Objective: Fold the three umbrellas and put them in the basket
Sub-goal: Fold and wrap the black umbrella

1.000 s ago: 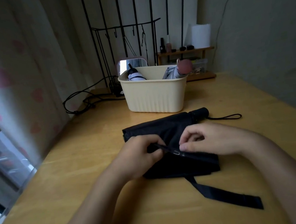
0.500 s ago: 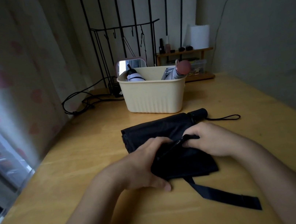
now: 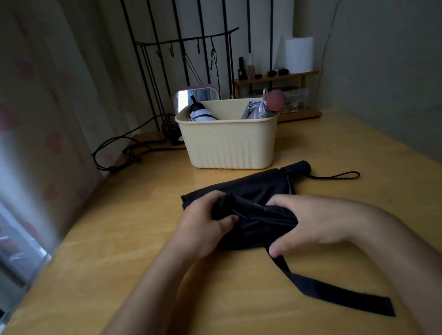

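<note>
Both hands [image 3: 203,227] [image 3: 312,221] grip the black umbrella [image 3: 252,191] (strap [image 3: 332,288] trailing) near the basket [image 3: 231,148].

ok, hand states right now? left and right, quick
Left hand: grips the folded fabric of the black umbrella.
Right hand: fingers curled over the same umbrella, thumb underneath.

The black umbrella [image 3: 249,191] is matt cloth. The ribbed basket [image 3: 232,148] looks smooth plastic. The table [image 3: 177,303] is faintly glossy wood.
</note>
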